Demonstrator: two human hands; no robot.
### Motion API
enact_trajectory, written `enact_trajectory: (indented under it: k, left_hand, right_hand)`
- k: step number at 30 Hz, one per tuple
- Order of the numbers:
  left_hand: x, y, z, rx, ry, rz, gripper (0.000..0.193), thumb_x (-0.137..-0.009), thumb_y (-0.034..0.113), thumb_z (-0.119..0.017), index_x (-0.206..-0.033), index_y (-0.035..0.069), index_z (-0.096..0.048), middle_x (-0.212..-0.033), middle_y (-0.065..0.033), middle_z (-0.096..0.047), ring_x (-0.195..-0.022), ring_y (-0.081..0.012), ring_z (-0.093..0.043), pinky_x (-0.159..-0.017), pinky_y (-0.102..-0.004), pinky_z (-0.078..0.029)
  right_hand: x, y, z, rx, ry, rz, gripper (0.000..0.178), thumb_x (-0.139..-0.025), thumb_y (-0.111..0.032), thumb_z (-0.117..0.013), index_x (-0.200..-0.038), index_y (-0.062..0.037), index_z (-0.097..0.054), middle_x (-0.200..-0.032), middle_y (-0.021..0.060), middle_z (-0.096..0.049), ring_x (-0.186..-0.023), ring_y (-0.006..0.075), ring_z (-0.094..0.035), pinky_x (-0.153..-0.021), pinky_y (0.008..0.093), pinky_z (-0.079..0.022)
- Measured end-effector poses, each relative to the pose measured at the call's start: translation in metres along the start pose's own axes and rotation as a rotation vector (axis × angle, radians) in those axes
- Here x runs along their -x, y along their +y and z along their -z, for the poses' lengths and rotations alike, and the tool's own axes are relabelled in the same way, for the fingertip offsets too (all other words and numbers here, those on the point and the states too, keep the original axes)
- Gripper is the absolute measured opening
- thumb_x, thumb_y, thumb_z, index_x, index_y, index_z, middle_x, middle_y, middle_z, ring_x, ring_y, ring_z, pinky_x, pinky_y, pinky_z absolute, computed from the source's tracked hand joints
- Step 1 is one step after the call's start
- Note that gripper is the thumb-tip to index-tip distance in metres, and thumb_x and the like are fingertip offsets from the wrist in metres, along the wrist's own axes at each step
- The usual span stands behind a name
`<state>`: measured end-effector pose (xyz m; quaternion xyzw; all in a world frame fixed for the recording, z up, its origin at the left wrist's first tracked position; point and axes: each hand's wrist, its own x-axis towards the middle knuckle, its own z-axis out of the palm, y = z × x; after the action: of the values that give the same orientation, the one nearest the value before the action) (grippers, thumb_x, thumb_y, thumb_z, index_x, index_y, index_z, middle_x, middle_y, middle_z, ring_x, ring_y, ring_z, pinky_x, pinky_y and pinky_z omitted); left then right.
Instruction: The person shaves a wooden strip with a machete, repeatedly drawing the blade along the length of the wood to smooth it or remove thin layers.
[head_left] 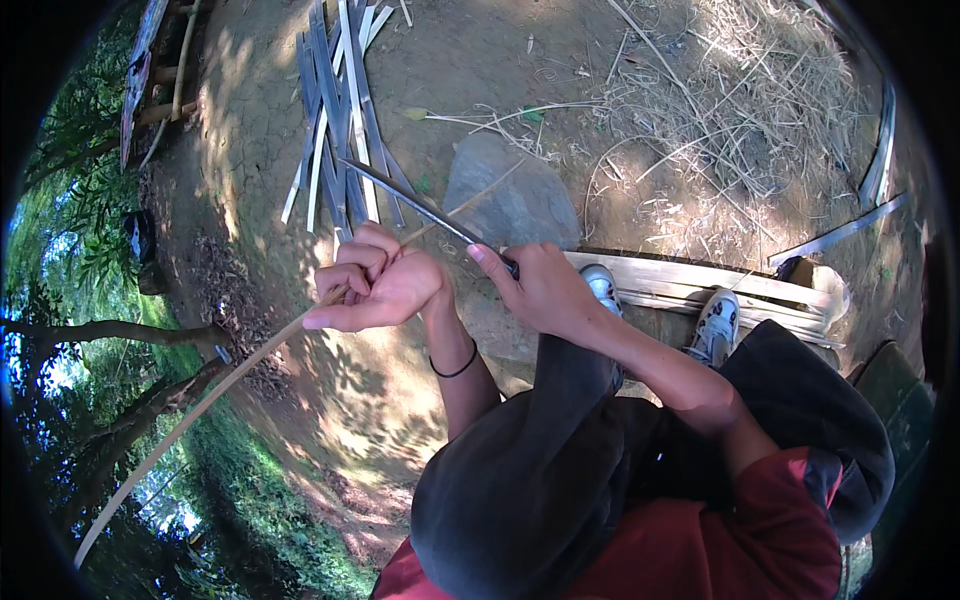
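My left hand (375,280) is closed around a long, thin bamboo strip (195,415), its palm turned up. From the fist, one end of the strip curves down to the lower left. A thin length also shows beyond the hand, passing behind the blade toward the grey stone. In my right hand (545,290) is a knife (420,207) with a long, narrow blade pointing up and left. The thumb lies along the knife near the handle, which the fingers mostly hide. Whether the blade touches the strip, I cannot tell.
Several dark and pale bamboo slats (335,110) lie crossed at the far left of the ground. A flat grey stone (515,195) sits ahead. Shavings (750,110) are heaped at far right. Split bamboo lengths (690,272) lie by my shoes (715,325); tree branches (120,330) stand left.
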<state>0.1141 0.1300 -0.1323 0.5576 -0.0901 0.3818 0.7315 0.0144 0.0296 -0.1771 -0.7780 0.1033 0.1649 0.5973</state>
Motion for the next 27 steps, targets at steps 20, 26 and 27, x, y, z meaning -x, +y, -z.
enact_trajectory:
  k: [20, 26, 27]
  left_hand:
    - [-0.007, 0.020, -0.011, -0.172, 0.108, 0.004, 0.061, -0.097, 0.065, -0.023, -0.061, 0.016, -0.019, -0.044, 0.0027, -0.011, -0.037, -0.0096, -0.008, -0.038, -0.0261, -0.013]
    - [-0.023, 0.061, -0.024, -0.139, -0.048, -0.084, 0.062, -0.097, 0.066, -0.021, -0.061, 0.015, -0.022, -0.044, 0.0019, -0.015, -0.038, -0.0102, -0.007, -0.041, -0.0276, -0.013]
    - [-0.024, 0.061, -0.022, -0.157, -0.033, -0.088, 0.062, -0.096, 0.066, -0.021, -0.061, 0.015, -0.022, -0.044, 0.0018, -0.015, -0.038, -0.0101, -0.007, -0.041, -0.0276, -0.013]
  right_hand:
    - [-0.012, 0.033, 0.003, -0.078, -0.117, -0.253, 0.076, -0.097, -0.054, -0.040, -0.064, 0.0109, -0.060, -0.065, 0.0345, -0.056, -0.071, 0.0514, -0.057, -0.070, 0.0550, -0.047]
    - [0.006, -0.002, -0.002, -0.113, -0.024, 0.055, 0.070, -0.098, -0.049, -0.044, -0.058, 0.0078, -0.054, -0.045, 0.0220, -0.046, -0.045, 0.0394, -0.049, -0.051, 0.0484, -0.039]
    - [0.008, -0.009, -0.002, -0.139, -0.050, 0.048, 0.070, -0.098, -0.048, -0.044, -0.058, 0.0075, -0.053, -0.044, 0.0211, -0.045, -0.043, 0.0375, -0.047, -0.050, 0.0477, -0.038]
